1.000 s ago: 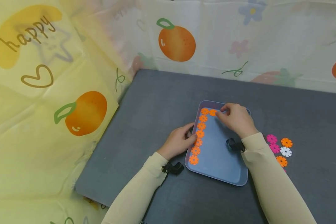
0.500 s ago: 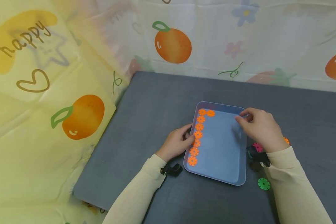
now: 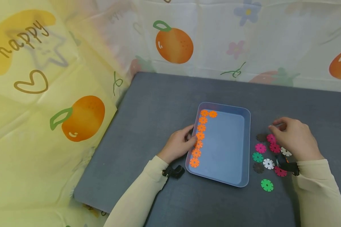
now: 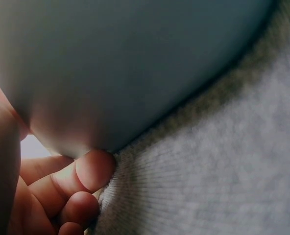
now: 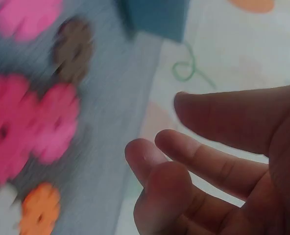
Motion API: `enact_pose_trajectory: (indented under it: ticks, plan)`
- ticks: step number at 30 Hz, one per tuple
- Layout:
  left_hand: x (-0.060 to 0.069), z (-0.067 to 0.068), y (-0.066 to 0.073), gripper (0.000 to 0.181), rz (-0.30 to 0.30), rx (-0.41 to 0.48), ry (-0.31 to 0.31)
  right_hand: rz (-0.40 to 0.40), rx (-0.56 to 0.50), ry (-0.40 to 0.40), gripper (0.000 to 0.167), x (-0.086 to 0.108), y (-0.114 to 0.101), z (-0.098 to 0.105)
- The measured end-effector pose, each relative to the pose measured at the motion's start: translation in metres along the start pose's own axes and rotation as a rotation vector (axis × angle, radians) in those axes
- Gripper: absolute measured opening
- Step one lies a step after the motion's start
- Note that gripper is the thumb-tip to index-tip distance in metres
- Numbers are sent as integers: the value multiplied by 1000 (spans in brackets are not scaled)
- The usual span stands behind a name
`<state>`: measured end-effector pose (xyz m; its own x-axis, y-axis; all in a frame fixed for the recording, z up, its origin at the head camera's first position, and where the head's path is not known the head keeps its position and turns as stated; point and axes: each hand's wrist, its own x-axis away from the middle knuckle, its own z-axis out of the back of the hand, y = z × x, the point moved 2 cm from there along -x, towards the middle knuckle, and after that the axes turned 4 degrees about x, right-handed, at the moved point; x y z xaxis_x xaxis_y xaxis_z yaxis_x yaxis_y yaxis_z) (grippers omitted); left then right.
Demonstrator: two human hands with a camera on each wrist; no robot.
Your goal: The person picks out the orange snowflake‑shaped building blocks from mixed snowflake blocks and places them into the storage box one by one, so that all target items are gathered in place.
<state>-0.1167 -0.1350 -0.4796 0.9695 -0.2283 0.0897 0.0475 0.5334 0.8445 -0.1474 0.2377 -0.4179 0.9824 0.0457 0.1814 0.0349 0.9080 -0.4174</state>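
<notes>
A shallow blue tray lies on the grey table, with a column of orange snowflake-shaped discs along its left side and one more orange disc beside the top one. My left hand grips the tray's left wall, thumb over the rim and fingers outside. In the left wrist view the fingertips touch the tray's outer wall. Right of the tray, my right hand hovers over loose discs, its fingers loosely bent. The right wrist view shows nothing between thumb and fingers.
Loose discs lie right of the tray: a pink disc, a white disc, a dark brown disc, a green disc and several others. Some are partly under the right hand. A patterned curtain borders the table's back and left.
My right hand has moved from the tray's top row, off to the right, over the loose discs, uncovering the second orange disc. The left hand stays on the tray's wall.
</notes>
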Motion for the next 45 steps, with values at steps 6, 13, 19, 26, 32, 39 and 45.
enact_pose_trajectory:
  ticks: [6, 13, 19, 26, 32, 39, 45]
  plan:
    - [-1, 1, 0, 55, -8, -10, 8, -86, 37, 10, 47, 4, 23, 0]
    - [0, 0, -1, 56, -15, 5, -11, -158, 70, -50, 54, 11, 41, 1]
    - [-1, -1, -4, 56, -36, 14, -10, -146, 76, -87, 56, 12, 50, -3]
    - [0, 0, -2, 55, -34, 11, -2, -165, 87, -91, 56, 12, 52, -9]
    - [0, 0, -1, 54, -37, -7, 7, -116, 46, -2, 47, 12, 52, -12]
    - [0, 0, -2, 53, -34, -5, 12, -71, -2, 45, 32, 9, 46, -14]
    - [0, 0, -1, 52, -35, -5, 9, -62, -13, 28, 29, 8, 38, -12]
